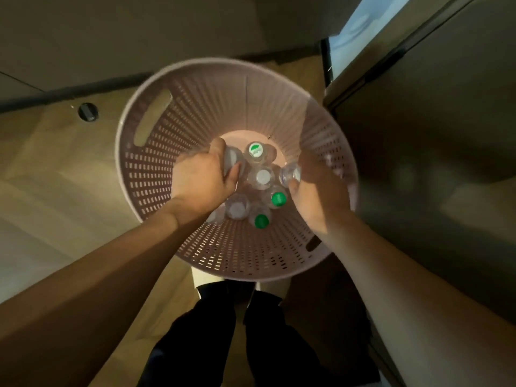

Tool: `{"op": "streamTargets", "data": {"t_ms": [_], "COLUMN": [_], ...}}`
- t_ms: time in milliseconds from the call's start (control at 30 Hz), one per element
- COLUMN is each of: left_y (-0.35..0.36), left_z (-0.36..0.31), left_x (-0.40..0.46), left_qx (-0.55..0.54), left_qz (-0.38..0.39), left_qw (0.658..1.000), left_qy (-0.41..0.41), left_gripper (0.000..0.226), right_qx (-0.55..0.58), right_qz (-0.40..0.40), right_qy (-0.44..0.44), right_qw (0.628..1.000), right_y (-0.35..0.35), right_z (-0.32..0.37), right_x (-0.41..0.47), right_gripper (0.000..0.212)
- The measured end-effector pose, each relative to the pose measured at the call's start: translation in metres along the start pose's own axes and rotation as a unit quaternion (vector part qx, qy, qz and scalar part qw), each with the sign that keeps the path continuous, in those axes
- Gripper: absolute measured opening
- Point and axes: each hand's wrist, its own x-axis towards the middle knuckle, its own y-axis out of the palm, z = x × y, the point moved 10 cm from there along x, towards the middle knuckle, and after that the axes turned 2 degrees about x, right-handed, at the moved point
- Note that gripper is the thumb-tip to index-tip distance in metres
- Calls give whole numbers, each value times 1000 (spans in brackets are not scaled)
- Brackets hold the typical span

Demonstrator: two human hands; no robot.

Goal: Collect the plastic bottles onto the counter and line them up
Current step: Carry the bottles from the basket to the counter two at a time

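Both hands reach down into a round pink slotted basket standing on a wooden floor. The left hand curls round a clear bottle near the basket's left wall; the right hand pinches another bottle by the right wall. Between them stand about 6 more bottles, 3 with green caps. No label is readable. A dark cabinet stands just right of the basket.

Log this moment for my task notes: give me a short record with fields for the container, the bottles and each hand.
container: round pink perforated basket on the floor
bottles: clear plastic bottles standing inside, three with green caps, others white-capped
left hand: in the basket, fingers curled round a clear bottle
right hand: in the basket, blurred, holding a bottle
counter: none placed yet
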Motion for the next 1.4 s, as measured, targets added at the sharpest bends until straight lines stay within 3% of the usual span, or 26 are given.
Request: {"op": "streamTargets", "data": {"t_ms": [100,233,400,533,667,833,1067,1267,1400], "left_y": [-87,-221,-394,-505,-581,-622,-644,-655,-667], "left_z": [-15,-33,-54,-62,-55,-27,38,117,183], "left_x": [-13,-32,-60,-91,-141,-188,-262,-343,-410], "left_qx": [-41,-82,-121,-138,-184,-267,-256,-259,-268], "left_qz": [-28,-64,-132,-179,-236,-263,-305,-373,-425], "left_qw": [999,994,984,974,953,921,887,826,767], "left_qy": [-4,-29,-25,-21,-40,-108,-236,-334,-399], "left_gripper": [34,38,37,39,35,33,26,24,24], "right_qx": [3,50,96,162,183,128,64,-6,-56], "right_qz": [-35,0,-124,-132,-181,-186,-120,-41,6], "right_qy": [-11,-9,-55,-48,-99,-152,-265,-380,-454], "right_qw": [999,999,986,977,961,962,955,924,889], "right_y": [-71,-177,-309,-376,-429,-452,-430,-377,-334], "right_z": [16,52,105,139,180,237,329,446,536], "right_x": [-35,-98,-204,-274,-338,-375,-398,-430,-465], "right_gripper": [33,41,27,25,24,28,26,18,20]}}
